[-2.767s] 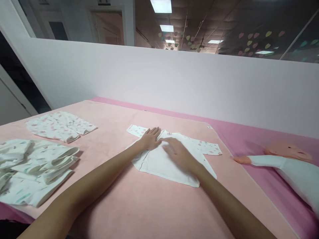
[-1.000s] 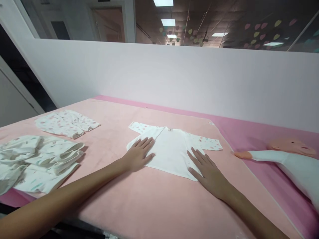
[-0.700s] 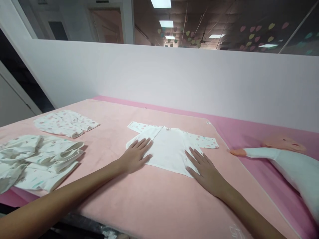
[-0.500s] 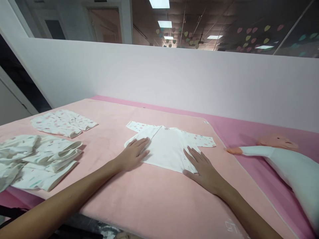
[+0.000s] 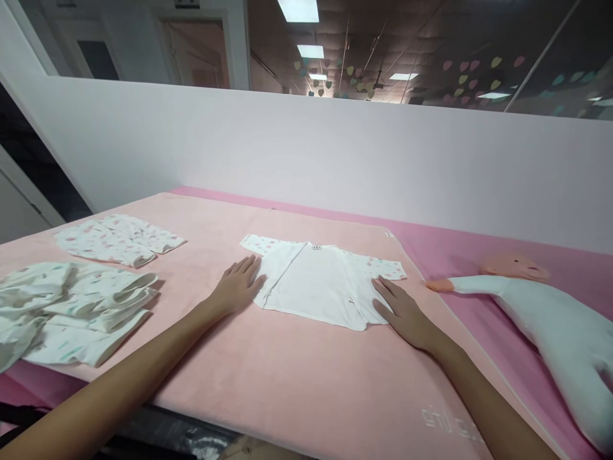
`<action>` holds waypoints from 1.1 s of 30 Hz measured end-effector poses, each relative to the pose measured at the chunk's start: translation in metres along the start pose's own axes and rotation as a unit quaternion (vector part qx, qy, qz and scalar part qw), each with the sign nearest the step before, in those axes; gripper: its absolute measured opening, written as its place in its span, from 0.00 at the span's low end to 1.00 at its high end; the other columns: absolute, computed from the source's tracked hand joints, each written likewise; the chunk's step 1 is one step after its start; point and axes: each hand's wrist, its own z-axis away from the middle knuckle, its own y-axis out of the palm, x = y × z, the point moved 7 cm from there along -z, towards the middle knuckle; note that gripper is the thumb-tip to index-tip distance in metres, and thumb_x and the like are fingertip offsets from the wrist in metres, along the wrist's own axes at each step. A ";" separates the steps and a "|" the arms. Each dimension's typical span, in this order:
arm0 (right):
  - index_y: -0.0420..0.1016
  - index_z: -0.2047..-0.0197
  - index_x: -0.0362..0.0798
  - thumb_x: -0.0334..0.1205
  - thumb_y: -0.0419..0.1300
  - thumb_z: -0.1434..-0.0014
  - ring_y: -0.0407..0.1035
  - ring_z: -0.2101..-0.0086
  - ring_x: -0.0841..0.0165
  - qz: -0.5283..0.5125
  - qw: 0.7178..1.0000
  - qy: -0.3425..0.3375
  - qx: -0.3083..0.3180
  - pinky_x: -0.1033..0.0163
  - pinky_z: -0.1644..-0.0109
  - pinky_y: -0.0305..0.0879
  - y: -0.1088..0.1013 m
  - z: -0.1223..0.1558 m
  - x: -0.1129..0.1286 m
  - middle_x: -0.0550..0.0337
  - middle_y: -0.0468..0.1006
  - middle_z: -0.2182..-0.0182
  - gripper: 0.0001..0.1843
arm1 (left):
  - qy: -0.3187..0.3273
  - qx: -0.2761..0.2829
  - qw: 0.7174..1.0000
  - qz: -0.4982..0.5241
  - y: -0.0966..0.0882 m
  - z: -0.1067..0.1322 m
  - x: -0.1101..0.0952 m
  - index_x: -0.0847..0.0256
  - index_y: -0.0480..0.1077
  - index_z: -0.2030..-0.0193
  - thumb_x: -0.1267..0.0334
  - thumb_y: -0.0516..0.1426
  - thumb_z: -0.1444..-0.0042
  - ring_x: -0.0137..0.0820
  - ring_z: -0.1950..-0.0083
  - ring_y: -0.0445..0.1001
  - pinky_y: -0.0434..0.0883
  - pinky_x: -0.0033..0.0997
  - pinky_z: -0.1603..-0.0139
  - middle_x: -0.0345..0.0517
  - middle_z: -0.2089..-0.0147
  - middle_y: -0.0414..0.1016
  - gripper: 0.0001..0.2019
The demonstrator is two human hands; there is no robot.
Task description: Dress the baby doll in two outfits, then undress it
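Note:
A small white baby shirt (image 5: 316, 285) with pink-patterned sleeves lies spread flat on the pink towel (image 5: 287, 370). My left hand (image 5: 237, 285) rests flat and open at the shirt's left edge, fingertips touching the fabric. At the shirt's lower right corner my right hand (image 5: 403, 308) lies flat and open, fingers on the hem below the right sleeve. Neither hand holds anything.
Patterned baby trousers (image 5: 117, 237) lie flat at the far left. A loose pile of similar white garments (image 5: 67, 313) sits at the near left. A baby doll in white (image 5: 536, 300) lies on the darker pink mat (image 5: 460, 255) to the right. A white partition wall stands behind.
Both hands have slid outward across the shirt, from its middle to its left and right edges. The shirt now lies flatter and wider.

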 end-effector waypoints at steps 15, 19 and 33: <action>0.59 0.23 0.60 0.68 0.50 0.29 0.52 0.25 0.51 -0.047 0.998 0.003 -0.048 0.39 0.22 0.53 -0.005 0.001 0.003 0.58 0.58 0.23 0.39 | -0.088 -0.060 0.994 0.013 -0.023 -0.005 0.020 0.60 0.73 0.44 0.43 0.51 0.35 0.53 0.35 0.68 0.62 0.52 0.35 0.57 0.39 0.77 0.25; 0.67 0.29 0.57 0.64 0.50 0.27 0.58 0.29 0.50 -0.083 0.993 -0.014 -0.089 0.38 0.25 0.58 -0.014 -0.001 0.002 0.54 0.67 0.28 0.32 | -0.128 -0.056 0.989 0.051 -0.030 -0.007 0.033 0.59 0.73 0.57 0.39 0.55 0.41 0.54 0.43 0.71 0.62 0.52 0.39 0.56 0.53 0.81 0.23; 0.71 0.35 0.55 0.56 0.52 0.27 0.66 0.35 0.51 -0.085 0.983 -0.012 -0.161 0.40 0.30 0.63 -0.032 -0.003 -0.018 0.50 0.73 0.35 0.24 | -0.124 -0.037 0.986 0.105 -0.031 -0.008 0.039 0.56 0.68 0.56 0.48 0.55 0.40 0.44 0.53 0.79 0.59 0.50 0.36 0.44 0.59 0.83 0.14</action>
